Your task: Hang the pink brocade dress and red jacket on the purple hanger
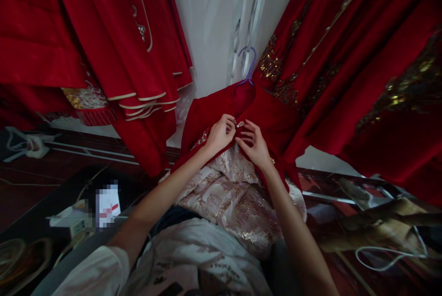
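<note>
A red jacket (pixel 276 121) on a purple hanger (pixel 249 75) lies in front of me, its collar toward the wall. A small jewelled clasp (pixel 240 124) shows at its front, between my two hands. My left hand (pixel 220 136) is closed, its fingers curled at the jacket's front edge just left of the clasp. From the other side, my right hand (pixel 254 145) has its fingers apart and bent, the index fingertip close to the clasp; whether it touches is unclear. Pale pink brocade fabric (pixel 235 190) spreads below the jacket over my lap.
Red garments with pale piping (pixel 145 56) hang at the left. More red garments with gold sequins (pixel 345 66) hang at the right. Left of me, a dark surface holds a lit, blurred screen (pixel 107 206). A white cord (pixel 380 259) lies at the lower right.
</note>
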Demonstrator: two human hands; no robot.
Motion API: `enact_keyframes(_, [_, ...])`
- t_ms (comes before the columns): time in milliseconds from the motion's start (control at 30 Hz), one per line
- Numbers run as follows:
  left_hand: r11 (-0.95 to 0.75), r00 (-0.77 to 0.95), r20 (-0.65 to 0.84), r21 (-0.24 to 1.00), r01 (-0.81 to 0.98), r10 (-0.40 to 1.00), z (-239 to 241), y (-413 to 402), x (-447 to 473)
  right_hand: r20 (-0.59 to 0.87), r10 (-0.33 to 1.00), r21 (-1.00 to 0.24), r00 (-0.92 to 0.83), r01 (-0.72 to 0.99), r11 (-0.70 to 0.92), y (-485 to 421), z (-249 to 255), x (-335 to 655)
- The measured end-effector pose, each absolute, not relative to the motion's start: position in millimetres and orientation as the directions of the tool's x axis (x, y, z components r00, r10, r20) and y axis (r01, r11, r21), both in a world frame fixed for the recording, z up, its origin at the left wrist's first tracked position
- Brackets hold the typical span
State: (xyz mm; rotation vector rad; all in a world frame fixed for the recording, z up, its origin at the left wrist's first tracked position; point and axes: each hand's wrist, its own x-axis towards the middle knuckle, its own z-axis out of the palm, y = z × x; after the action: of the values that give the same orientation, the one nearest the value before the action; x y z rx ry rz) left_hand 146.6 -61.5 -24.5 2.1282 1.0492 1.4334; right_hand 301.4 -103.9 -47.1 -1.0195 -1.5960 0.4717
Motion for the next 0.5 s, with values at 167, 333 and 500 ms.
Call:
enact_keyframes(167, [-0.463,0.214,0.44,0.883,0.07,0.872,-40.9,-75.1,133.3,0.509,0.861,-0.523,-0.012,0.79,0.32,-126.6,-43.0,309.3])
enact_keyframes(333, [-0.133,0.381,0.172,0.983,-0.126,0.908,-51.3,-95.6,130.5,0.255,0.967,-0.775,-0.005,0.597,0.207,-136.0,-20.3,322.7])
enact_keyframes(500, [-0.01,0.411,0.133,0.958,-0.287,0.902,-38.7,-124.9,133.6,0.164,0.969,-0.977,-0.187,0.103,0.185,-151.9,6.3,329.8])
